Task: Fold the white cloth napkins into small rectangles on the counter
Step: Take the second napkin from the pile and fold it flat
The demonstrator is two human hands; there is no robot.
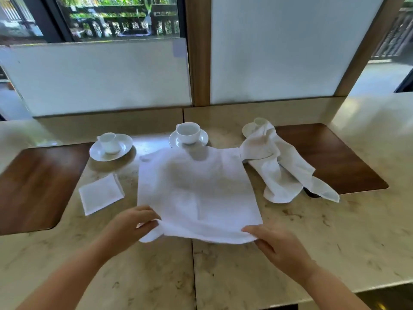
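Napkin lies spread open mid-counter, near edge lifted — left hand pinches its near-left corner, thumb over fingers, and right hand grips the near-right corner w/ fingers closed on the cloth. Just left sits a folded napkin, already a small square; to the right a crumpled napkin drapes over a saucer & onto a wood inlay. Behind, touching the far edge or nearly: cup on saucer, another cup and saucer further left.
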